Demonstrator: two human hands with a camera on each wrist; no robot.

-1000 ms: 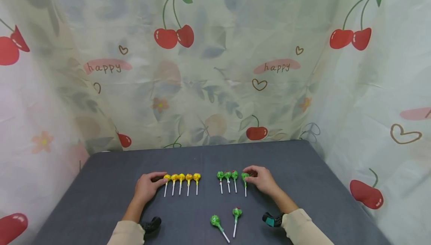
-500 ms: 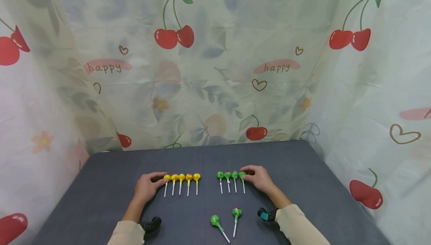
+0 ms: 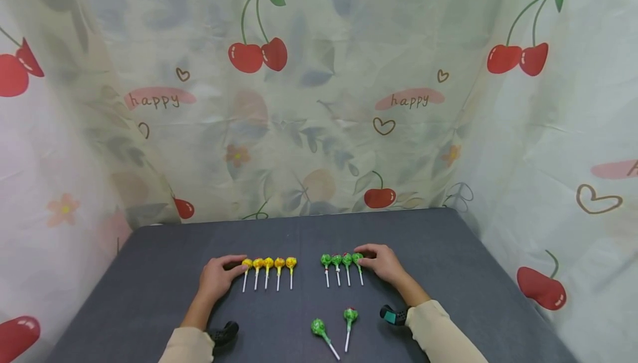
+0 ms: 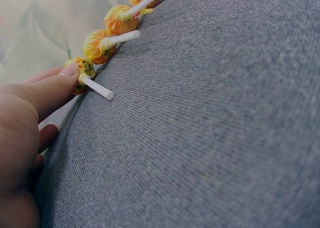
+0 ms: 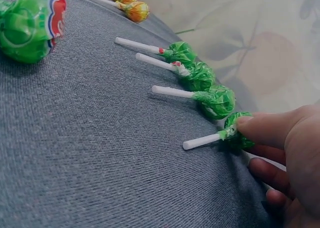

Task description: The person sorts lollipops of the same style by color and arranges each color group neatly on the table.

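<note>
Several yellow lollipops [image 3: 269, 263] lie in a row on the dark grey table, sticks toward me. At the row's left end my left hand [image 3: 217, 278] pinches the head of the outermost yellow lollipop [image 4: 86, 68] between thumb and fingers. To the right is a row of green lollipops [image 3: 336, 260], also with sticks toward me. My right hand [image 3: 385, 265] pinches the head of the rightmost green lollipop [image 5: 233, 130], which lies beside the others. Part of each pinched head is hidden by the thumb.
Two loose green lollipops, one tilted [image 3: 319, 327] and one nearly straight [image 3: 350, 315], lie nearer me on the table [image 3: 279, 330]. A patterned curtain [image 3: 309, 130] rises behind the table and at both sides. Black bands sit at both wrists.
My right hand has slid the pinched green lollipop left, up close to the other green ones. The left hand and the yellow row have stayed put.
</note>
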